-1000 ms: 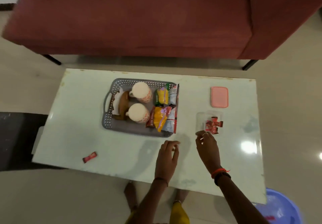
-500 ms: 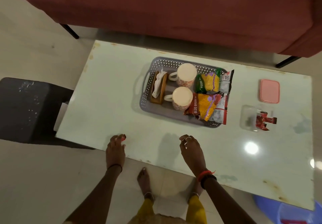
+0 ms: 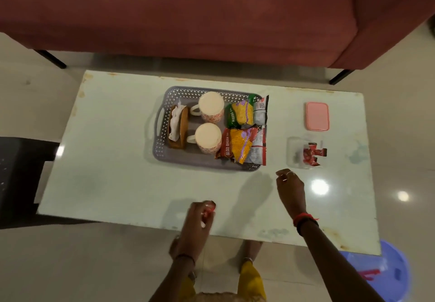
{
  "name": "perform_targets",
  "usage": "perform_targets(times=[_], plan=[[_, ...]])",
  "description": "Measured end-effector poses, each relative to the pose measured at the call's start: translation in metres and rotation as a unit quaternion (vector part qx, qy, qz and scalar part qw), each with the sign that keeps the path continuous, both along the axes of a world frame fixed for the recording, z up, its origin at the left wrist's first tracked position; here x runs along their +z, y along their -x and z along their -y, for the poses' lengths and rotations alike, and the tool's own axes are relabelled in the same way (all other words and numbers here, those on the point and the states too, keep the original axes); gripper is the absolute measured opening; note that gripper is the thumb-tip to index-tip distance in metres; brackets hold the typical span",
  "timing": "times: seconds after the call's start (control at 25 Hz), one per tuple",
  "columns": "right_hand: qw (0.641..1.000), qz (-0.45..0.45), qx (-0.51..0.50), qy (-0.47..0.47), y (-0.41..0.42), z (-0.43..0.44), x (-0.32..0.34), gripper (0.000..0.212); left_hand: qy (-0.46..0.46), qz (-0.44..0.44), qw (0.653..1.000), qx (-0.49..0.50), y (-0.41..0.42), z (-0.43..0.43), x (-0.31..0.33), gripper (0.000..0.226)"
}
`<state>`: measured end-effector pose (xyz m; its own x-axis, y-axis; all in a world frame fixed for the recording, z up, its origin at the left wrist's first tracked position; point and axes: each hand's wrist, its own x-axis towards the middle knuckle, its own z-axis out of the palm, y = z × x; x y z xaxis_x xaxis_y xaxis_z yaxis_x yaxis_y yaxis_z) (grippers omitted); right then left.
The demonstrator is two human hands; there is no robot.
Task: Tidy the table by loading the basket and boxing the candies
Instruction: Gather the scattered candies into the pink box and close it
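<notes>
**Listener:** So, where were the hands?

**Describer:** Both reached in from the bottom of the frame over a pale tabletop (image 3: 106,160). The left hand (image 3: 196,225), low and centre, had its fingers curled round a small red candy (image 3: 208,212). It pinched the candy at the fingertips near the tabletop's lower edge. The right hand (image 3: 290,190), higher and to the right, hovered with fingers loosely bent and nothing visible in them. A red band circled that wrist.

**Listener:** And the other candies?

**Describer:** Several red-wrapped candies (image 3: 311,154) lay in a clear box (image 3: 293,151) at centre right, just up and right of the right hand. One wrapper poked over the box's right side. A pink lid (image 3: 317,116) lay flat on the tabletop just above the box, not touching it.

**Listener:** What about the basket?

**Describer:** A grey perforated basket (image 3: 188,90) sat in the middle of the frame. At its left end stood a wooden napkin holder (image 3: 182,134) with white tissue. Beside that were two patterned mugs (image 3: 211,107), one above the other. At the right end lay two snack packets (image 3: 241,114), one green and yellow, one red and yellow, their edges spilling over the rim.

**Listener:** Anything beyond the tabletop?

**Describer:** A maroon sofa (image 3: 211,19) filled the top of the frame. A blue plastic object (image 3: 395,261) showed at the lower right corner.
</notes>
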<state>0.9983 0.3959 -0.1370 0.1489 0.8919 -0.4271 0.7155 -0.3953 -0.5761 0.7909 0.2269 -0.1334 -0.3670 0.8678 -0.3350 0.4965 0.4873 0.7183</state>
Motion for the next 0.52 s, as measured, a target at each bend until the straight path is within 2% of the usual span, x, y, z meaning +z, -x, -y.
perform_targets(times=[0.16,0.32,0.52], plan=[[0.999,0.008,-0.042,-0.011,-0.047,-0.040,0.006,0.024,-0.028,0.053,0.994,-0.096,-0.101,-0.062,0.009,0.029],[0.999,-0.002,-0.051,-0.012,-0.086,-0.077,0.007,0.024,-0.033,0.120,0.991,-0.053,-0.167,-0.161,0.011,0.025],[0.998,-0.026,-0.060,-0.025,-0.121,-0.118,0.001,0.022,-0.016,0.120,0.992,-0.044,-0.218,-0.252,-0.005,0.028]])
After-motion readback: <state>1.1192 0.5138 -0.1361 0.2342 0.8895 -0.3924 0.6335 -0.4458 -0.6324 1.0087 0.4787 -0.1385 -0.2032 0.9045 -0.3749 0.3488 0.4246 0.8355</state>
